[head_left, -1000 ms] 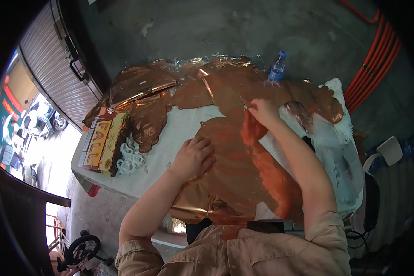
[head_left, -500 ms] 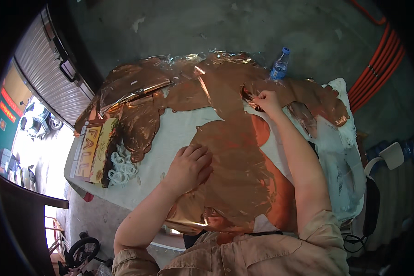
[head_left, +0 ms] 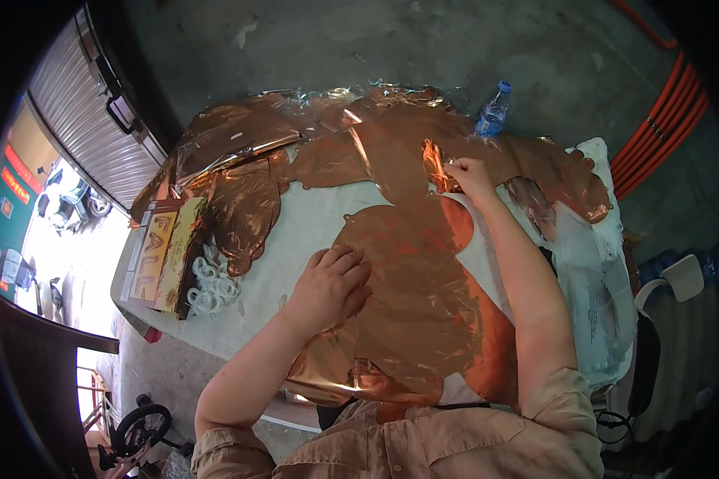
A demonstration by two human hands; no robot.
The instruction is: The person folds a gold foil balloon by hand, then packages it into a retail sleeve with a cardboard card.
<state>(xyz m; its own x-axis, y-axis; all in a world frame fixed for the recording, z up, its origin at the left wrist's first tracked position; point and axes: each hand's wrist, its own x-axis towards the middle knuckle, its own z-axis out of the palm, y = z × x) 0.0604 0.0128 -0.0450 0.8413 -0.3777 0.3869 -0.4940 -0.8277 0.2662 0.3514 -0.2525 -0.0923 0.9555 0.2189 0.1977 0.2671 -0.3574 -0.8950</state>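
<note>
A large flat copper-coloured foil balloon [head_left: 407,287] is spread over the white-covered table in front of me, its near end reaching my shirt. My left hand [head_left: 327,287] is curled at its left edge, fingers bent and close together; their tips are partly hidden. Farther off, my right hand [head_left: 473,177] pinches a shiny folded flap [head_left: 438,164] of the foil and holds it slightly raised. More copper foil [head_left: 252,207] lies crumpled and overlapping along the far and left sides.
On the left stand a printed cardboard box [head_left: 164,255] and a pile of white plastic rings [head_left: 212,291]. A blue-capped water bottle [head_left: 495,110] stands at the far edge. Clear plastic bags [head_left: 587,295] lie on the right. Orange pipes [head_left: 665,120] run along the right.
The foil flap at my right hand has turned up and shows more of its bright side. My left hand stays at nearly the same spot.
</note>
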